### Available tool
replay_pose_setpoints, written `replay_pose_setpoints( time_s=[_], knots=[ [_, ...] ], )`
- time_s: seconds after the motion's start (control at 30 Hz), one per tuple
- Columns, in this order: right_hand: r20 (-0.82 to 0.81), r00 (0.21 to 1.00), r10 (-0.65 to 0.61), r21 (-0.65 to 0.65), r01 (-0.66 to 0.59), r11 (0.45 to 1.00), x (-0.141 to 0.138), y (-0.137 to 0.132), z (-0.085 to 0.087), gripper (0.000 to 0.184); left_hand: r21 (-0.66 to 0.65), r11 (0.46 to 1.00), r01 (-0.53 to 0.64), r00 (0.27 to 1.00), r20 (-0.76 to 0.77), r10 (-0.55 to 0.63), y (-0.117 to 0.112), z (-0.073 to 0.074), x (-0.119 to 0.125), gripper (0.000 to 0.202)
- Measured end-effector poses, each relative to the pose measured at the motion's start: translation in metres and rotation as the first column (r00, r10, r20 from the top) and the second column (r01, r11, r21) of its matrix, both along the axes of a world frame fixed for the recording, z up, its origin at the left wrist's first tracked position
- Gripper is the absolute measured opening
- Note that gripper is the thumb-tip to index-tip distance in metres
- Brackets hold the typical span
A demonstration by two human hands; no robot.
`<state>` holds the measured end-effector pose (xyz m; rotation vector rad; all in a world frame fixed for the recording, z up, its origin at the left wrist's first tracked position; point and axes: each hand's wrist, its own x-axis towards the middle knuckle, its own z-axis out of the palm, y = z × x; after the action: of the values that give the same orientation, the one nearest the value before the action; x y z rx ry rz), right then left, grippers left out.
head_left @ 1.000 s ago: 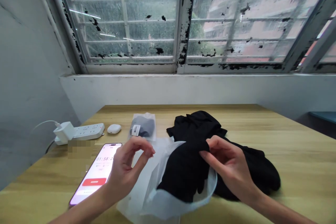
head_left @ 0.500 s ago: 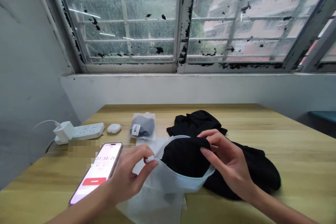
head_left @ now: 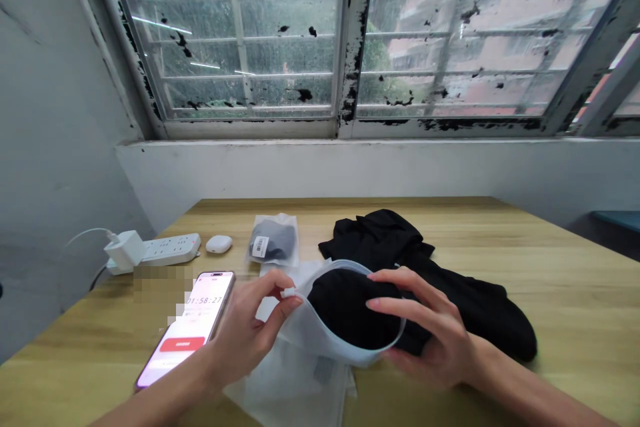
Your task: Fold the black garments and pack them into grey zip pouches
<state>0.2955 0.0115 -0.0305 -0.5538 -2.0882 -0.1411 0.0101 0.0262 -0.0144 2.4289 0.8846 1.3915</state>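
A frosted plastic zip bag [head_left: 320,327] lies tilted with its mouth open toward me, and folded black cloth [head_left: 340,300] fills the opening. My left hand [head_left: 250,320] pinches the bag's left corner at the white zip slider [head_left: 289,292] between thumb and fingers. At the right side of the mouth, my right hand [head_left: 435,327] has two fingers over the rim on the black cloth and its thumb low on the outside of the bag. Behind that hand a larger black garment [head_left: 480,307] spreads across the table.
Left of my hands lie a lit phone [head_left: 195,320], a white earbud case [head_left: 219,244] and a power strip [head_left: 173,249] with a charger plugged in. A sealed bag with dark contents [head_left: 274,240] lies farther back on the wooden table [head_left: 550,293], below a barred window.
My right hand has shifted from pinching the cloth's upper edge to gripping around the bag's right rim, fingers spread over the cloth. The cloth sits lower in the mouth. My left hand keeps its pinch.
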Motion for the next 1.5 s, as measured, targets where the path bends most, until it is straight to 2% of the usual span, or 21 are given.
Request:
replay_pose_setpoints(
  time_s=[0.1, 0.17, 0.23, 0.33, 0.47, 0.57, 0.6, 0.7, 0.83, 0.97, 1.1, 1.17, 1.27, 1.4, 1.5],
  knots=[
    [0.004, 1.0, -0.02, 0.072, 0.02, 0.997, -0.002, 0.002, 0.001, 0.022, -0.035, 0.999, 0.023, 0.999, 0.039, -0.022, 0.0, 0.0, -0.001, 0.003],
    [-0.021, 0.999, -0.034, 0.074, 0.036, 0.997, -0.004, 0.003, 0.002, 0.018, 0.004, 0.996, 0.09, 0.995, 0.036, -0.09, 0.0, 0.001, -0.003, 0.023],
    [-0.052, 0.997, -0.059, 0.073, 0.062, 0.995, -0.008, 0.002, 0.003, 0.016, 0.074, 0.979, 0.189, 0.982, -0.04, -0.186, -0.001, 0.004, -0.004, 0.037],
    [-0.059, 0.994, -0.09, 0.087, 0.095, 0.992, -0.011, 0.0, 0.006, 0.015, 0.134, 0.953, 0.273, 0.952, -0.179, -0.248, -0.001, 0.007, -0.006, 0.032],
    [-0.051, 0.996, -0.079, 0.064, 0.082, 0.995, -0.012, -0.001, 0.006, 0.012, 0.162, 0.953, 0.254, 0.958, -0.179, -0.225, 0.001, 0.008, -0.006, 0.016],
    [-0.083, 0.996, -0.044, -0.007, 0.043, 0.999, -0.013, -0.001, 0.003, 0.005, 0.187, 0.955, 0.229, 0.967, -0.16, -0.2, 0.003, 0.007, -0.005, 0.005],
    [-0.11, 0.994, -0.026, -0.032, 0.023, 0.999, -0.013, -0.001, 0.002, 0.008, 0.196, 0.954, 0.225, 0.968, -0.155, -0.196, 0.004, 0.007, -0.005, 0.003],
    [-0.152, 0.988, 0.006, -0.092, -0.02, 0.996, -0.013, 0.0, 0.002, 0.016, 0.211, 0.951, 0.224, 0.969, -0.154, -0.194, 0.004, 0.007, -0.004, 0.009],
    [-0.107, 0.994, -0.015, -0.11, 0.003, 0.994, -0.012, -0.002, 0.007, 0.008, 0.22, 0.951, 0.217, 0.969, -0.165, -0.183, 0.005, 0.005, -0.003, 0.015],
    [-0.146, 0.988, -0.06, -0.079, 0.048, 0.996, -0.013, -0.003, 0.007, 0.003, 0.212, 0.953, 0.219, 0.97, -0.151, -0.189, 0.006, 0.002, -0.004, 0.016],
    [-0.217, 0.976, -0.012, -0.133, -0.018, 0.991, -0.016, -0.001, 0.001, 0.015, 0.23, 0.948, 0.22, 0.964, -0.198, -0.176, 0.005, 0.002, -0.006, 0.019],
    [-0.242, 0.97, -0.015, -0.154, -0.023, 0.988, -0.017, -0.001, -0.001, 0.014, 0.231, 0.949, 0.215, 0.966, -0.193, -0.172, 0.004, 0.002, -0.007, 0.017],
    [-0.216, 0.976, -0.018, -0.133, -0.011, 0.991, -0.019, -0.003, 0.0, 0.008, 0.214, 0.956, 0.2, 0.972, -0.167, -0.166, 0.004, 0.001, -0.007, 0.014],
    [-0.176, 0.984, -0.02, -0.07, 0.007, 0.998, -0.019, -0.005, 0.005, 0.011, 0.168, 0.969, 0.182, 0.98, -0.11, -0.165, 0.004, 0.002, -0.005, 0.013],
    [-0.19, 0.978, -0.084, -0.106, 0.065, 0.992, -0.017, -0.004, 0.007, 0.009, 0.098, 0.981, 0.169, 0.985, -0.063, -0.163, 0.006, 0.003, -0.003, 0.012]
  ],
)
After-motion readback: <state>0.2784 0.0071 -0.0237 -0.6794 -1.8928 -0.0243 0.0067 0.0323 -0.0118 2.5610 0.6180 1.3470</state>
